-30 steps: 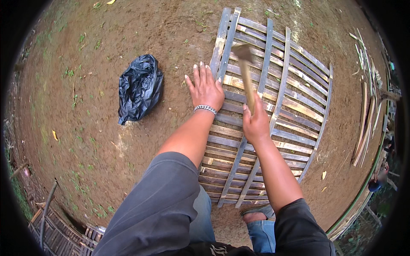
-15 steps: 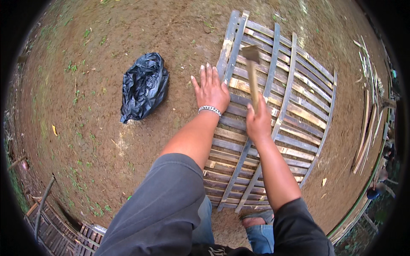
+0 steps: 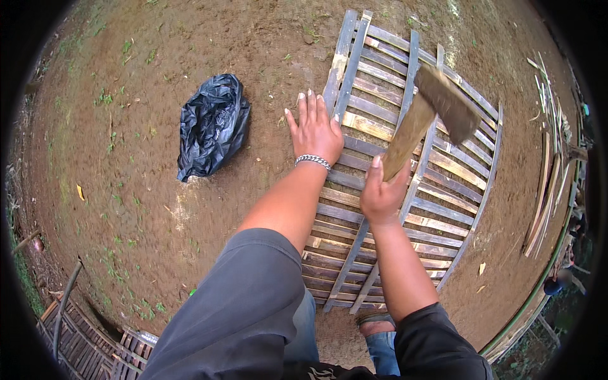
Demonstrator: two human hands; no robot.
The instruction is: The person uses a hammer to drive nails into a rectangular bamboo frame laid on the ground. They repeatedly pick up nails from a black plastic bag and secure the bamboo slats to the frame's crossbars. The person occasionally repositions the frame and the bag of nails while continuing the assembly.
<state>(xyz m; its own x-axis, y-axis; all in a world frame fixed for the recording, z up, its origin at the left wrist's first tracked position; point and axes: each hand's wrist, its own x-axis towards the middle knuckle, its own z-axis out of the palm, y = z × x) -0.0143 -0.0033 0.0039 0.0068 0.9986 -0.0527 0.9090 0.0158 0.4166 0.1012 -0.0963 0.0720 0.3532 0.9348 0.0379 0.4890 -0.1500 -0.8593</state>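
My right hand (image 3: pixel 384 195) is wrapped round the wooden handle of a hatchet (image 3: pixel 410 132). The broad, dark metal head is raised above a panel of bamboo slats (image 3: pixel 350 75) lying on the ground. Bracelet at the wrist, my left hand (image 3: pixel 316 136) lies flat with its fingers apart at the panel's left edge. Its thumb side rests by the end of the long grey edge strip, and nothing is held in it. The panel has several crosswise slats joined to longer strips; my right arm and the hatchet hide part of it.
A crumpled black plastic bag (image 3: pixel 214 126) sits on the bare dirt to the left. Loose bamboo strips (image 3: pixel 543 190) lie at the far right. Slatted bamboo structures (image 3: pixel 79 335) stand at the lower left. My sandalled foot (image 3: pixel 377 324) is just below the panel.
The hatchet has swung up and nearer to me, its head now larger and tilted to the right. My left hand has stayed in place on the panel's edge.
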